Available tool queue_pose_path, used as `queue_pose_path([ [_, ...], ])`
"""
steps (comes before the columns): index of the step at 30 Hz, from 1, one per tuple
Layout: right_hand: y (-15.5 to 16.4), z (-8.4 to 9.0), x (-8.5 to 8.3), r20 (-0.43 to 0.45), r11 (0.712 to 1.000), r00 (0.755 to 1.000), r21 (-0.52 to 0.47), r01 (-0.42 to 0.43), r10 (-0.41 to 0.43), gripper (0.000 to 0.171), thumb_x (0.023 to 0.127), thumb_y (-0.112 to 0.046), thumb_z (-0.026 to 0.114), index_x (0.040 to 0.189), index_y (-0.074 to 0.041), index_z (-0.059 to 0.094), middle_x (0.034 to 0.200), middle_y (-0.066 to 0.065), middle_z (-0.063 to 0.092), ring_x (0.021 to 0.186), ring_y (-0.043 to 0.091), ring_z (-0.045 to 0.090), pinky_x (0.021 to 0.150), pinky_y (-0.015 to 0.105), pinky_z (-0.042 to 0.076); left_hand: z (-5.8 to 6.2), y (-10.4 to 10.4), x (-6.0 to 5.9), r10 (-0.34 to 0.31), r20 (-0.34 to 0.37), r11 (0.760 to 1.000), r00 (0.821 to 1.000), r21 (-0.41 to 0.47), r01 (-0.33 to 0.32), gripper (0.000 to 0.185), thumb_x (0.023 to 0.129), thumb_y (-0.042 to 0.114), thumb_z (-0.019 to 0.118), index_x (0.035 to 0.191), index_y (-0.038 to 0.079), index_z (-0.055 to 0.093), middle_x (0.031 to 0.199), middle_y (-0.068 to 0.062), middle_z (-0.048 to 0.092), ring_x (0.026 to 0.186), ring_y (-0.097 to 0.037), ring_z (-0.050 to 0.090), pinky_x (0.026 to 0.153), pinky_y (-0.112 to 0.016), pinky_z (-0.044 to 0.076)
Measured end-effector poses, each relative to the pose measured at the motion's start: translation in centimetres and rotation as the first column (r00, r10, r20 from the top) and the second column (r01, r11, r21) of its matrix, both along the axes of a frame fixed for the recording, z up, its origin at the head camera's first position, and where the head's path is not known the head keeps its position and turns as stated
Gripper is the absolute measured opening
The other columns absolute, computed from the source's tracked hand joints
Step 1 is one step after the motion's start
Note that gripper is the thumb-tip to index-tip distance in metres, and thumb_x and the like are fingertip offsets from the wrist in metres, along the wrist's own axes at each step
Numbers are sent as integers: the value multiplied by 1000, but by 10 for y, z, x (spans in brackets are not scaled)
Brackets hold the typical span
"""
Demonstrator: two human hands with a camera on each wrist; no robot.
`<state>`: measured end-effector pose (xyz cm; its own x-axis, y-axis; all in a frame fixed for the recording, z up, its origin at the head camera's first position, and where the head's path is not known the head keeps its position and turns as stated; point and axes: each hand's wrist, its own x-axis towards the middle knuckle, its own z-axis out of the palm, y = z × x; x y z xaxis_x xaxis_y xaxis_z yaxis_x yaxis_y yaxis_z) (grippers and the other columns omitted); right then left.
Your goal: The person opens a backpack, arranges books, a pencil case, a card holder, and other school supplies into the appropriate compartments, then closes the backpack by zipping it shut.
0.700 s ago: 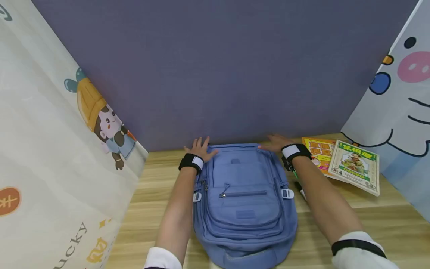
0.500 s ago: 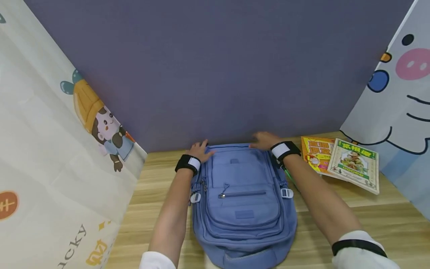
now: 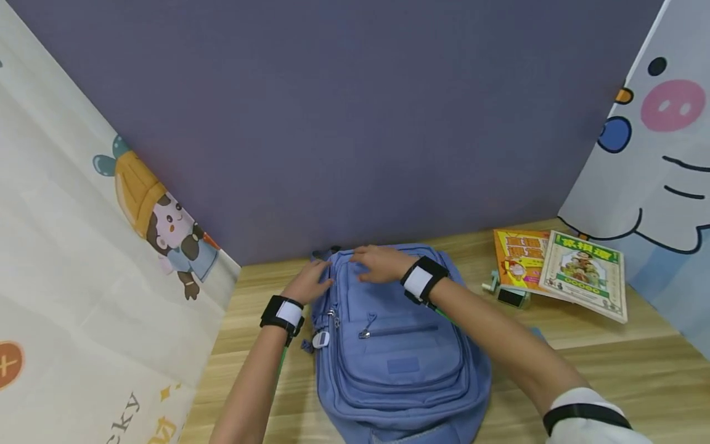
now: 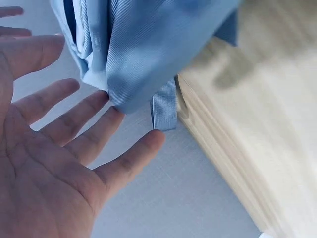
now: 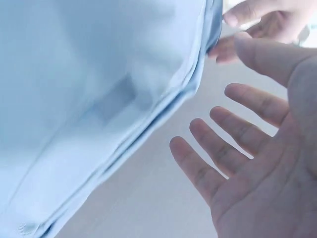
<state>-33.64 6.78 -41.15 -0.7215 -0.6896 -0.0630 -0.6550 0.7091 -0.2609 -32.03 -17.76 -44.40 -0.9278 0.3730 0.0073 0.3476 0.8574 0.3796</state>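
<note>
Blue backpack (image 3: 402, 345), flat on wooden table (image 3: 610, 364).
Left hand (image 3: 308, 283) and right hand (image 3: 377, 264) at backpack's top edge, fingers spread, holding nothing; two books (image 3: 560, 271) right of backpack.

Left curtain (image 3: 83, 277), lower edge: Latin letters "cky" in grey, plus an orange disc w/ a white character, cut off. Two books at desk's far right corner, yellow book (image 3: 518, 259) & green book (image 3: 585, 274): cover titles too small to read

Head looks down; wrist views share backpack (image 3: 399, 333) closely.
</note>
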Motion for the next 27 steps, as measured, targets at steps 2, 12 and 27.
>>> queue_pose_path([
  [2, -10, -2, 7, -12, 999, 999, 25, -36, 36, 60, 106, -34, 68, 158, -11, 50, 171, 16, 37, 157, 36, 39, 125, 52, 38, -6, -7, 11, -2, -30, 999, 1000, 33, 3, 53, 105, 17, 66, 152, -3, 52, 154, -27, 53, 146, -45, 50, 121, -57, 41],
  [12, -37, -28, 24, -73, 977, 984, 154, -151, 163, 65, 104, -45, 69, 160, -22, 48, 172, 9, 37, 157, 32, 39, 125, 48, 39, -37, -33, 64, 34, -6, 996, 999, 88, -33, 58, 105, 17, 67, 156, -2, 47, 167, -23, 37, 151, -43, 45, 118, -59, 44],
  [27, -50, -43, 50, -81, 963, 972, 179, -202, 219, 64, 103, -52, 67, 161, -35, 47, 175, 2, 32, 160, 27, 33, 125, 60, 35, -64, -42, 112, 88, 51, 943, 995, 316, -100, 57, 97, -8, 62, 152, -11, 46, 136, -26, 61, 112, -35, 70, 93, -42, 61],
])
